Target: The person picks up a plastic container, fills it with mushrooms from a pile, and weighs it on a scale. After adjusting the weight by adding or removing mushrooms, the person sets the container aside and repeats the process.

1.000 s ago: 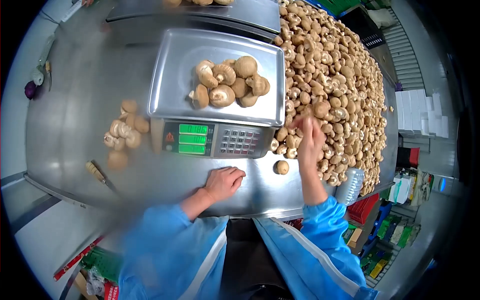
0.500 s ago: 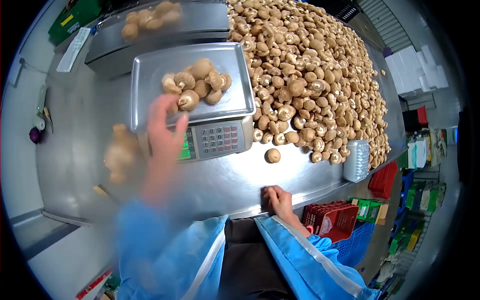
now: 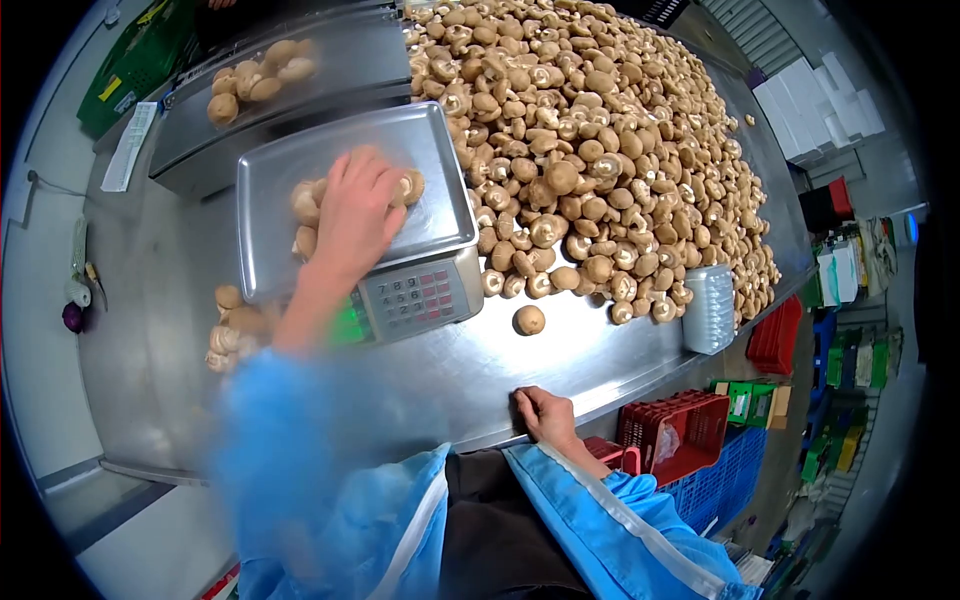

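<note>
My left hand [image 3: 358, 212] is over the metal tray [image 3: 438, 222] of a weighing scale [image 3: 425, 295], its fingers curled down around shiitake mushrooms [image 3: 305, 203]. Some caps show on both sides of the hand; the fingertips and whatever lies under the palm are hidden. The left forearm covers part of the green display. At the table's near edge my right hand [image 3: 548, 414] rests with its fingers curled in, and nothing shows in it. A single mushroom [image 3: 529, 320] lies on the steel table between the scale and that hand.
A large mushroom heap [image 3: 600, 150] covers the table's right side. Clear plastic trays [image 3: 709, 310] are stacked at its front. More mushrooms lie left of the scale [image 3: 235, 325] and on a metal surface [image 3: 370, 55] behind it. Red crates [image 3: 690, 440] stand below the table edge.
My left hand has moved from the tray's near side up and right, onto the mushrooms, and its fingers have bent down over them. The view has shifted slightly. My right hand stays at the edge.
</note>
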A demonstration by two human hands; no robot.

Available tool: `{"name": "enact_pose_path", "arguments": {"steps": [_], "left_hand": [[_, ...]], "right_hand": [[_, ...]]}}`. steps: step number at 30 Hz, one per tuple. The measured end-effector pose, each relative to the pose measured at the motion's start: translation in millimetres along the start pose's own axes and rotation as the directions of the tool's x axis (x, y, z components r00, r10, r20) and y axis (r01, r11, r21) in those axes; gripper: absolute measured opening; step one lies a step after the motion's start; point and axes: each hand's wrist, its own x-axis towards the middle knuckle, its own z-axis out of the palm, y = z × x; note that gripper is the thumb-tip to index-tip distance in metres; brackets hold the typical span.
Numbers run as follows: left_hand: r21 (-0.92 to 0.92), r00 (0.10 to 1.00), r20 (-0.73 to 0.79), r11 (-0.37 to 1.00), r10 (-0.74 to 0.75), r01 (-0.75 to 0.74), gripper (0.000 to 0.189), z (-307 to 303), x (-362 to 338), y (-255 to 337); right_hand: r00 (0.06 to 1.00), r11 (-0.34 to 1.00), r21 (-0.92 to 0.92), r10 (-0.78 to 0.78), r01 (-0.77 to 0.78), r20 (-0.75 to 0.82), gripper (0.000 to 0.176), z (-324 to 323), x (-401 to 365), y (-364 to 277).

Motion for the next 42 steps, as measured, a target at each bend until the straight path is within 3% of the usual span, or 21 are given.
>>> {"name": "enact_pose_path", "arguments": {"steps": [3, 5, 9, 12, 15, 18, 20, 21, 23, 26, 29, 32, 34, 36, 38, 41, 42], "left_hand": [[-0.273, 0.965, -0.171, 0.951, -0.197, 0.145, 0.040, -12, -17, 49], [-0.530, 0.973, -0.106, 0.839, -0.206, 0.120, 0.037, 0, -38, 82], [-0.712, 0.950, 0.295, 0.640, -0.102, 0.290, 0.034, 67, -97, 135], [-0.605, 0.815, 0.567, 0.612, -0.118, 0.509, 0.042, 106, -108, 146], [-0.716, 0.891, 0.370, 0.531, -0.263, 0.454, 0.052, 104, -91, 157], [-0.620, 0.979, 0.085, 0.759, -0.187, 0.198, 0.062, 90, -72, 140], [-0.537, 0.976, -0.054, 0.830, -0.211, 0.149, 0.064, 62, -59, 107], [-0.470, 0.951, -0.221, 0.878, -0.218, 0.092, 0.063, 48, -56, 86], [-0.413, 0.903, -0.278, 0.889, -0.328, 0.195, 0.051, -5, -49, 54], [-0.399, 0.768, -0.549, 0.911, -0.331, 0.107, 0.036, -56, -54, 16], [-0.712, 0.639, -0.472, 0.690, -0.608, 0.130, 0.028, -71, -76, 16], [-0.642, 0.689, -0.300, 0.674, -0.659, 0.366, 0.024, -41, -112, 24], [-0.525, 0.719, -0.077, 0.641, -0.691, 0.560, 0.022, -10, -134, 53], [-0.426, 0.738, 0.206, 0.620, -0.642, 0.659, 0.034, 8, -131, 109], [-0.509, 0.890, 0.219, 0.731, -0.400, 0.454, 0.059, 55, -148, 139], [-0.508, 0.977, 0.166, 0.837, -0.137, 0.204, 0.077, 82, -145, 167], [-0.493, 0.980, 0.150, 0.849, -0.130, 0.188, 0.078, 90, -144, 167]], "right_hand": [[1.000, 1.000, -0.001, -0.019, 0.019, -0.018, 0.019, 1, 0, 2], [0.999, 0.999, -0.022, -0.030, 0.030, -0.026, 0.018, 1, -1, -1], [0.996, 0.997, -0.031, -0.070, 0.069, -0.054, 0.016, 3, -1, 4], [0.993, 0.995, -0.046, -0.087, 0.083, -0.083, 0.014, 5, -2, 4], [0.992, 0.998, -0.031, -0.050, 0.047, -0.113, 0.014, 7, -3, 4], [0.992, 0.999, -0.014, -0.037, 0.036, -0.123, 0.013, 8, -4, 4], [0.989, 0.999, -0.009, -0.053, 0.052, -0.137, 0.014, 8, -3, 4], [0.990, 0.999, -0.009, -0.046, 0.045, -0.131, 0.014, 8, -3, 5], [0.993, 1.000, -0.009, -0.027, 0.026, -0.114, 0.014, 7, -3, 4], [0.992, 0.998, -0.035, -0.047, 0.043, -0.115, 0.014, 5, -2, -1], [0.996, 0.999, -0.039, -0.032, 0.029, -0.081, 0.014, 4, 0, -1], [0.995, 0.998, 0.019, -0.051, 0.053, -0.084, 0.014, 5, -3, 4], [0.995, 0.996, 0.068, -0.055, 0.061, -0.082, 0.014, 6, -3, 8], [0.994, 0.995, 0.035, -0.089, 0.091, -0.070, 0.015, 5, -5, 12], [0.985, 0.987, 0.023, -0.155, 0.157, -0.073, 0.021, 1, -3, 9], [0.980, 0.981, 0.068, -0.174, 0.181, -0.102, 0.028, 4, -6, 16], [0.977, 0.978, 0.081, -0.183, 0.192, -0.108, 0.028, 4, -7, 18]]}}
